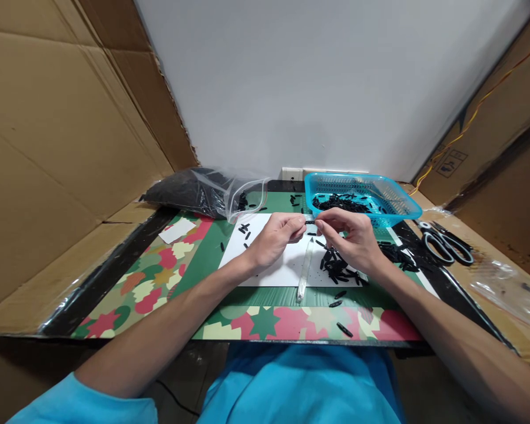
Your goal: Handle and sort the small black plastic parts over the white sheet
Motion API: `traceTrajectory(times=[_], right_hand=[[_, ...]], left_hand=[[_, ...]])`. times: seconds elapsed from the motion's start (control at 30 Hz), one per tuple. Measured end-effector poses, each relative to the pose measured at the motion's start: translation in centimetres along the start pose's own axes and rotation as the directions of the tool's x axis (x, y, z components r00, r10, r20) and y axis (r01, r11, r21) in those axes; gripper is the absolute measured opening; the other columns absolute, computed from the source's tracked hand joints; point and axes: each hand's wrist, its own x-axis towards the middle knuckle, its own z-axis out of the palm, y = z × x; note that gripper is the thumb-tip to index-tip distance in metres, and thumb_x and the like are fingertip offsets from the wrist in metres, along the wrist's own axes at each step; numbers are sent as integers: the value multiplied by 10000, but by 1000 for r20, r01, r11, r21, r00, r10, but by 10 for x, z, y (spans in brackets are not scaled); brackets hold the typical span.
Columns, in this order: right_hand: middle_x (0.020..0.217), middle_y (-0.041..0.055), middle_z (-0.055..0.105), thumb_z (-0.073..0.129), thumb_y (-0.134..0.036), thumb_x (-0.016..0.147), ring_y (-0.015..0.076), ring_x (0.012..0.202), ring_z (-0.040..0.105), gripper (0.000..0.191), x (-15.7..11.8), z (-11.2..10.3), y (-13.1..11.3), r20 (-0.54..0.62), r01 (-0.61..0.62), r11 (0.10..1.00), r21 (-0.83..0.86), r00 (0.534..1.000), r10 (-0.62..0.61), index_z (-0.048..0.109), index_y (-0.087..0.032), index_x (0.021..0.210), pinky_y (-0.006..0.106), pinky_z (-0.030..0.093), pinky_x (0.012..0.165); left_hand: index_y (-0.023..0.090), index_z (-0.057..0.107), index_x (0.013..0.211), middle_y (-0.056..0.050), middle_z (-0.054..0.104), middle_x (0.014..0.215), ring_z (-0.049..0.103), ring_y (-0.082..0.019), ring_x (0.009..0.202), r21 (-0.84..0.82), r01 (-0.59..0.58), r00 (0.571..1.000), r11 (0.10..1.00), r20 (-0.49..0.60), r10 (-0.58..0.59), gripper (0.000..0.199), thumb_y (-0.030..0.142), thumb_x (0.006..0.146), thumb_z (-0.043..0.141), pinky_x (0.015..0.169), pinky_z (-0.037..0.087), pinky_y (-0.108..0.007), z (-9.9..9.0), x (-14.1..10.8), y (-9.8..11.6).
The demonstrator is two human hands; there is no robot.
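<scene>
Above the white sheet (265, 265), my left hand (279, 237) and my right hand (348, 235) face each other with fingertips pinched. A small black elongated piece (310, 222) spans the gap between them, one end in each pinch. Its exact kind is too small to make out. Below it lies a slim whitish stick with a dark pointed tip (306, 271). A heap of similar black pieces (338, 266) is under my right hand, and a few loose black pieces (244, 228) lie left of my left hand.
A blue plastic basket (406, 206) with many black pieces stands at the back right. At the back left lies a clear zip bag (189, 191) full of black material. Scissors (446, 244) and a small plastic bag (503, 288) are on the right. Cardboard walls (70, 106) flank the table.
</scene>
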Motion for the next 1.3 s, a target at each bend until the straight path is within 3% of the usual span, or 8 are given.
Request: traceTrajectory(times=[0.3, 0.5, 0.6, 0.87, 1.07, 1.3], right_hand=[[719, -13, 655, 626, -326, 1052, 88, 516, 576, 178, 0, 0, 2, 11, 28, 998, -53, 1000, -28, 693, -193, 953, 226, 456, 508], [830, 16, 707, 644, -326, 1036, 105, 568, 623, 145, 0, 0, 2, 5, 20, 999, -36, 1000, -19, 707, -196, 1026, 235, 466, 498], [761, -1, 677, 628, -306, 1040, 93, 529, 587, 151, 0, -1, 1, 18, 32, 999, -38, 999, -31, 702, -192, 976, 236, 461, 499], [739, -7, 673, 637, -304, 1037, 96, 523, 592, 132, -1, -1, 0, 16, 17, 1000, 14, 1000, -17, 692, -193, 991, 236, 464, 500], [783, 6, 703, 646, -347, 1036, 104, 533, 609, 161, -2, -1, 4, 22, 19, 1000, -17, 1000, -19, 703, -198, 1009, 244, 473, 503], [739, 7, 686, 624, -422, 1049, 111, 519, 582, 241, -1, -2, 3, 18, 0, 998, -67, 1000, 2, 702, -209, 969, 253, 471, 493]], left_hand=[[214, 387, 613, 53, 331, 610, 268, -93, 576, -32, 4, 1000, 999, 7, -4, 550, 572, 960, 620, 564, 222, -275, 0, 1, -1], [213, 400, 605, 51, 330, 604, 272, -96, 574, -13, 21, 1000, 1000, 16, -21, 558, 587, 966, 602, 573, 234, -283, 1, 0, -1], [210, 418, 601, 49, 337, 594, 278, -100, 571, 6, 25, 999, 1000, 37, -26, 571, 608, 978, 576, 580, 248, -288, 1, 0, -2], [199, 442, 625, 43, 362, 615, 306, -104, 593, -26, 5, 1000, 1000, 27, -4, 520, 518, 1021, 550, 593, 250, -285, -1, 0, -6], [195, 479, 629, 41, 386, 611, 315, -107, 590, 5, 9, 999, 1000, 40, -10, 526, 555, 1008, 543, 595, 255, -285, -1, 0, -6], [176, 559, 685, 16, 493, 640, 389, -107, 589, -4, 83, 997, 997, 2, -83, 476, 530, 1001, 532, 579, 287, -270, 1, 1, -3]])
